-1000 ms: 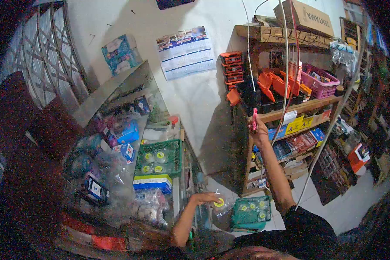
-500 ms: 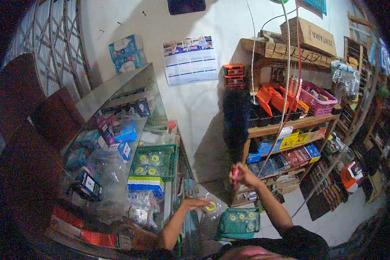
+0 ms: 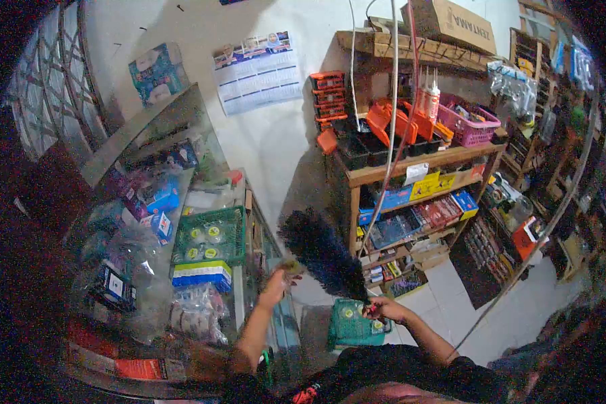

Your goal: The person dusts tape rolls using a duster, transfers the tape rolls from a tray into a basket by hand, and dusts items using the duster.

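Note:
My right hand (image 3: 386, 310) is closed round the red handle of a dark feather duster (image 3: 323, 252), whose feathers point up and left. To its left, my left hand (image 3: 276, 284) holds a clear container with a yellowish lid (image 3: 289, 268), blurred by motion, beside the glass counter. Below the duster, a green basket (image 3: 340, 330) with similar yellow-labelled containers is partly hidden by my right hand. Another green basket (image 3: 242, 236) with such containers sits on the counter, behind a blue, white and yellow box stack (image 3: 202, 276).
A wooden shelf (image 3: 417, 161) bears black bins, orange trays and a pink basket (image 3: 470, 128). White cables (image 3: 392, 87) hang in front of it. The glass display case (image 3: 175, 135) stands at the left, with bagged goods. A calendar (image 3: 259, 77) is on the wall.
The duster has swung from upright by the shelf down to the left, over the gap. My left hand has lifted the container up toward the counter. The view has shifted.

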The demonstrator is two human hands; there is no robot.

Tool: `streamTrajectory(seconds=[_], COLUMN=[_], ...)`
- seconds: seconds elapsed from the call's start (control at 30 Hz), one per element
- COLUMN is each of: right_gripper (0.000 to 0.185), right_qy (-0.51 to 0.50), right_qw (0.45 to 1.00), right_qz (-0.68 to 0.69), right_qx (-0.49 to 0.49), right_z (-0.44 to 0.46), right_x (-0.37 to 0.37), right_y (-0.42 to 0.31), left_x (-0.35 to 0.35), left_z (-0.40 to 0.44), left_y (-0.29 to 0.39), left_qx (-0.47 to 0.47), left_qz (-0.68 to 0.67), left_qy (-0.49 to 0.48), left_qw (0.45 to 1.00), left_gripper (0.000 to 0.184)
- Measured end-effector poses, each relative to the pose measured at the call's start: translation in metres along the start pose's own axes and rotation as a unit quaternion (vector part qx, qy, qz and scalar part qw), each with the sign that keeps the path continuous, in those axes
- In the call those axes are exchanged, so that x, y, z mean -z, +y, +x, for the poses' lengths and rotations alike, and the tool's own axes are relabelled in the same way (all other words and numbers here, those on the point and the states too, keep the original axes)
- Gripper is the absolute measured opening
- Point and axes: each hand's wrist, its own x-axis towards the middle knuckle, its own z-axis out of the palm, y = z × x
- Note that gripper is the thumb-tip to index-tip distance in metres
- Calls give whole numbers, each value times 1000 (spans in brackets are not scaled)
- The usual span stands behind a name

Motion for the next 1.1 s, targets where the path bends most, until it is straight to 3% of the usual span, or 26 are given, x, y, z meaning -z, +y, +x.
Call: streamTrajectory(seconds=[0.1,0.17,0.2,0.3,0.33,0.43,0.47,0.57,0.67,0.77,0.87,0.97,1.03,1.1], right_gripper=[5,6,7,7,5,3,5,8,10,8,11,23,30,34], right_qy=[22,24,-15,-26,-33,-36,-50,-46,-16,-8,15,51,85,131], right_qw=[1000,999,995,993,991,997,997,998,997,998,999,997,996,990], right_qz=[-6,-6,52,63,104,54,63,-16,51,50,43,-29,5,44], right_qx=[1,36,86,92,75,-51,12,51,55,44,12,-60,-32,29], right_z=[-6,-6,1,6,-8,-21,-14,-5,-4,-23,-32,-26,-35,-34], right_x=[-13,-21,-27,-48,-58,-70,-71,-71,-79,-94,-106,-108,-112,-113], right_y=[32,56,73,89,57,28,53,88,96,36,14,33,17,24], left_x=[-35,-31,-28,-30,-41,-35,-31,-13,-42,-56,-34,-34,-19,-32], left_z=[-27,-23,-20,-16,-21,-20,-16,-3,-15,-22,-13,-21,-8,-14], left_y=[44,42,41,48,62,54,47,27,62,89,70,73,57,68], left_qx=[-20,19,47,99,99,80,71,57,63,56,68,-4,-19,-16], left_qz=[-72,-182,-185,-194,-202,-297,-340,-320,-356,-331,-388,-428,-518,-494], left_qy=[24,24,65,146,144,125,115,62,73,102,121,38,-55,-35], left_qw=[997,983,980,965,964,943,931,944,930,936,911,903,854,869], left_gripper=[35,38,37,36,36,38,39,45,47,47,47,49,50,51])
